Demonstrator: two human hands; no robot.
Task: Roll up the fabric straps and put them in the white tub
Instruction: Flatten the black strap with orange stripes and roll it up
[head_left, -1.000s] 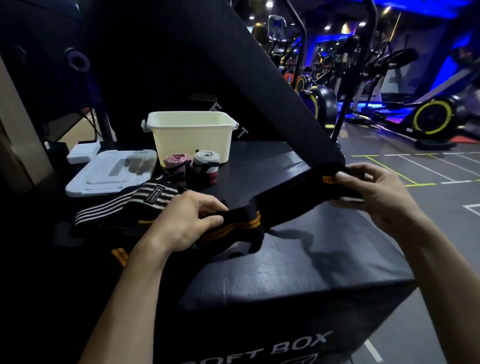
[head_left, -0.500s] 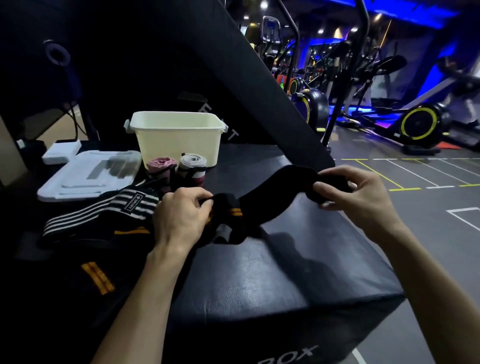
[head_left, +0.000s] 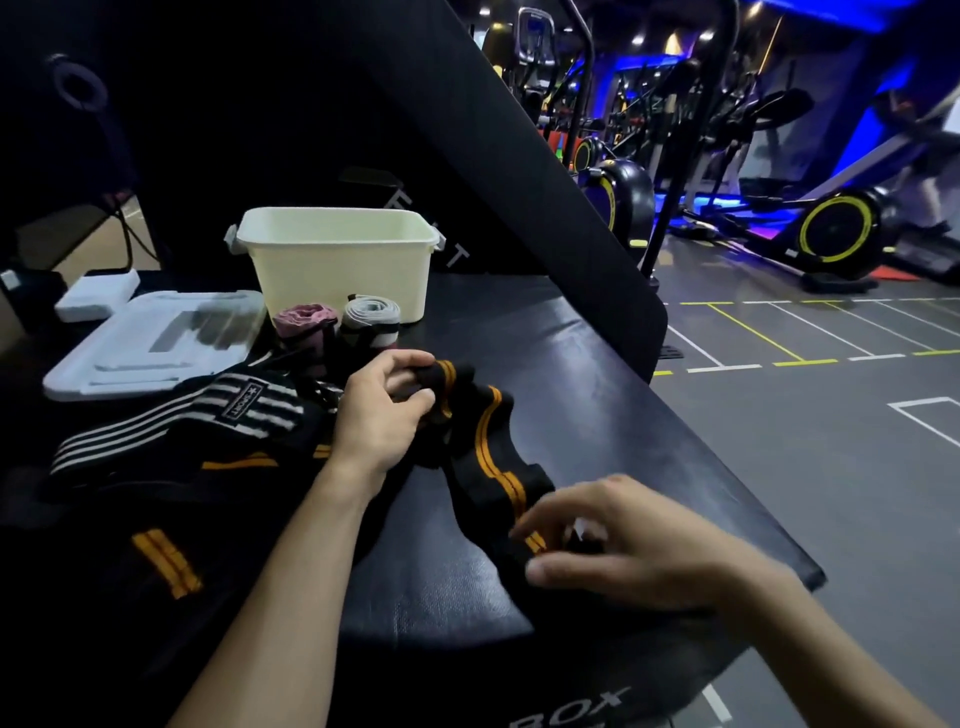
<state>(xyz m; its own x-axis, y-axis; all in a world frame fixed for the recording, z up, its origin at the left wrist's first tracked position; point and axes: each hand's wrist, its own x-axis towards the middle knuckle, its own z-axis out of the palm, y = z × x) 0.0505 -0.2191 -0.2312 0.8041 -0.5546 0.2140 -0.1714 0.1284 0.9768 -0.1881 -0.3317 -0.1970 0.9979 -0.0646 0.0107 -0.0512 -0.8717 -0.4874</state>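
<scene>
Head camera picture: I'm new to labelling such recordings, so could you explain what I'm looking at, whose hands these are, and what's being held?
There's no machine: a person wears a camera on the head, looking down at their own hands. The left hand grips one end of a black strap with orange stripes; the right hand pinches its other end. They work on a black padded gym box. Behind stand a white tub, two rolled straps, pink and grey, a lid, and a black-and-white striped strap.
</scene>
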